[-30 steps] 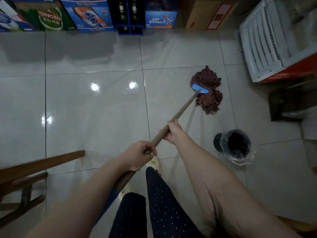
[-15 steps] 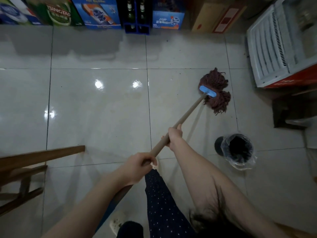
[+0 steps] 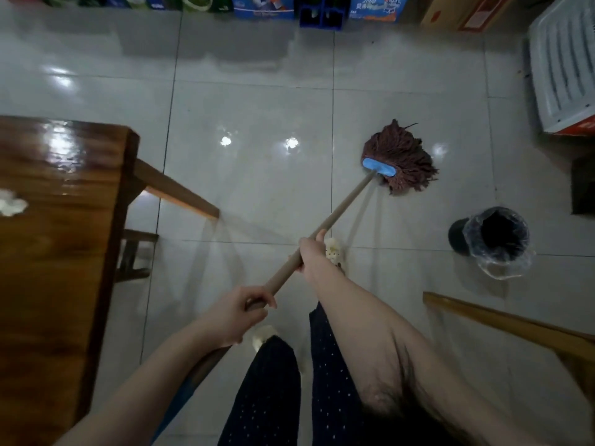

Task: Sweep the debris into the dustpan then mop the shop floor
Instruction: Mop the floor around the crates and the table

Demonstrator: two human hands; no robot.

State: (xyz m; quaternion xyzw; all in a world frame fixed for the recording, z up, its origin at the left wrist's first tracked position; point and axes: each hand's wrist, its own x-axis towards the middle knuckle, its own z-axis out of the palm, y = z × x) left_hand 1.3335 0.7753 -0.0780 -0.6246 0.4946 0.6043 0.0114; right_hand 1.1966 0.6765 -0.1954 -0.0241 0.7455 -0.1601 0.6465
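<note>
On the glossy tiled floor point(image 3: 257, 194), ahead and to the right of both hands, lay the brown string mop head point(image 3: 402, 152) with its blue clamp point(image 3: 379, 166). The mop handle point(image 3: 341, 210) ran diagonally back from it toward the person. The right hand point(image 3: 310, 257) gripped the handle at mid-length, fingers wrapped round it. The left hand point(image 3: 236, 313) gripped it lower, nearer the body, thumb and fingers curled over the shaft. A lined waste bin point(image 3: 492, 236) stood right of the hands, near the mop head but apart from it. A wooden table point(image 3: 58, 236) occupied the left.
</note>
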